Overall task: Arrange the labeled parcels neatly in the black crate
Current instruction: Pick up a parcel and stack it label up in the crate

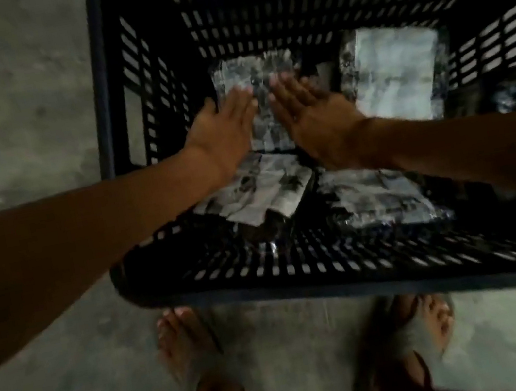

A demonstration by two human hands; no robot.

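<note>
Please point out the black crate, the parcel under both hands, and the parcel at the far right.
black crate (297,267): head view, near wall.
parcel under both hands (257,74): head view, far part of top.
far right parcel (396,67): head view, middle of label.

A: Can you read the labels?
B: No, blurred. The hands (231,131) cover much of the far-left parcel (259,81).
A: The crate (298,277)?
B: Cut off top and right.
</note>
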